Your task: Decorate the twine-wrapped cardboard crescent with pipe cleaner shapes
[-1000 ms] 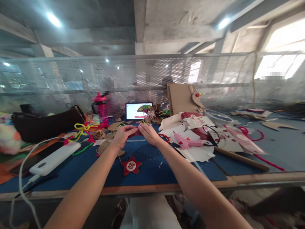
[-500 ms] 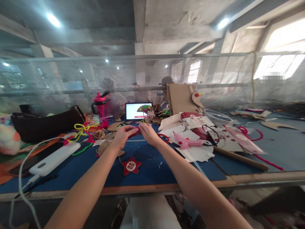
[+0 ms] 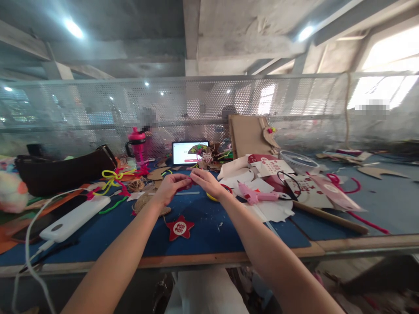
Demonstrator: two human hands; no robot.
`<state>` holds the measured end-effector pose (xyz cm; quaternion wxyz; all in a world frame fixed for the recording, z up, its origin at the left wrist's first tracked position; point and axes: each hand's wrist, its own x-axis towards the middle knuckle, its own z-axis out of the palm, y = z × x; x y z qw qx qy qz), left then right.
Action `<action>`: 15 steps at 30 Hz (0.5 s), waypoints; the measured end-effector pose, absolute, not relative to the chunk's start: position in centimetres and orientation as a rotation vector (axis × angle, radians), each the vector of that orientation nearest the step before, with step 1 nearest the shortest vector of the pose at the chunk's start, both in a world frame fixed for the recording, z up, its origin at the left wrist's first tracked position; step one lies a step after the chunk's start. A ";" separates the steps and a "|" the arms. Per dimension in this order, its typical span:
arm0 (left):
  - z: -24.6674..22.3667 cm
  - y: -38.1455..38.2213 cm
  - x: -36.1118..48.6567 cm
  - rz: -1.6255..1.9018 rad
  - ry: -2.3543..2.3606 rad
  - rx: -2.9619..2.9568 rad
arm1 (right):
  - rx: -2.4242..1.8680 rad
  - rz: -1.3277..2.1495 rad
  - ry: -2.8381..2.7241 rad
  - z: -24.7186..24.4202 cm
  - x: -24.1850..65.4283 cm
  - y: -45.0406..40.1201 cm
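My left hand (image 3: 168,188) and my right hand (image 3: 206,183) meet above the blue table mat, fingertips pinched together. Between them is a small red piece (image 3: 187,186), mostly hidden by the fingers, so its kind is unclear. Below the hands lies a red star (image 3: 180,228) with a white printed centre. A tangle of brown twine (image 3: 144,203) rests beside my left wrist. Red and yellow loops (image 3: 212,198), perhaps scissor handles, show partly behind my right wrist. To the right, a pink glue gun (image 3: 257,194) lies on white paper cutouts.
A white power bank (image 3: 75,218) with a cable lies left, near a black pouch (image 3: 62,172) and yellow pipe cleaners (image 3: 114,175). Behind stand a pink bottle (image 3: 137,144), a lit screen (image 3: 181,152) and cardboard sheets (image 3: 248,137). A cardboard strip (image 3: 330,216) lies right.
My hands stay at the same spot, with the fingers shifted slightly around the red piece. My right forearm has moved a little, and a yellow loop now shows by the wrist.
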<state>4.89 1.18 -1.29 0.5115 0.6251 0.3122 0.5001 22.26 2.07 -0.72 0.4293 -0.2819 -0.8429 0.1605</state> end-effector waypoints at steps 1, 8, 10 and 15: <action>-1.3 1.2 4.9 1.180 0.749 1.520 | -0.694 0.400 -2.146 -0.5 22.4 2.0; -1.5 1.3 5.0 1.161 0.794 1.534 | -0.716 0.348 -2.236 -0.3 22.6 2.2; -1.5 1.3 5.0 1.185 0.819 1.546 | -0.721 0.311 -2.205 -0.5 22.5 2.3; -1.4 1.1 5.3 1.228 0.840 1.549 | -0.747 0.221 -2.138 -1.2 22.2 2.9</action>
